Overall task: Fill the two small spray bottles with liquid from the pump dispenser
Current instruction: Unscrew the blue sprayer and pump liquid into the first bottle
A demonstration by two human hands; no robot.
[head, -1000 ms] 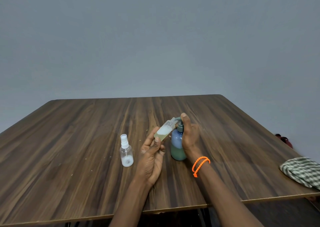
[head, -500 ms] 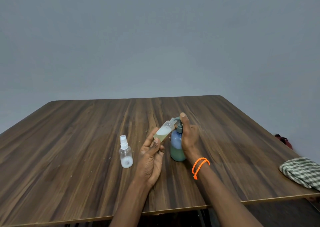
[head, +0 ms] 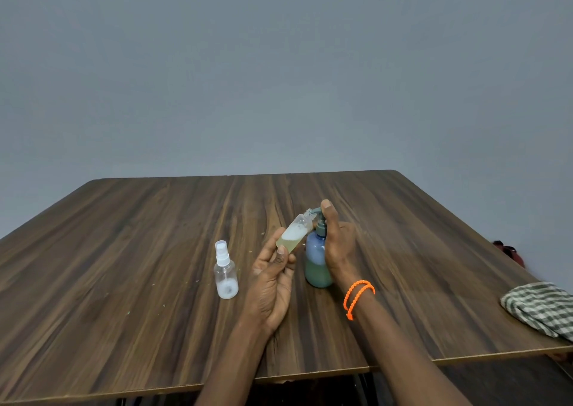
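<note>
The wooden surface [head: 124, 266] carries a checked cloth [head: 541, 308] at its right edge. The right hand [head: 336, 244] curls around the blue-green pump dispenser [head: 316, 263], one finger pressing its top. The left hand [head: 273, 281] pinches the open spray bottle [head: 293, 235], tilted with its mouth at the nozzle. The capped spray bottle [head: 225, 272] stands upright just to the left.

Both hands raised mid-frame.
Left hand [head: 273, 277] pinches with curled fingertips; right hand [head: 336, 244] is curled, forefinger pressing downward.
</note>
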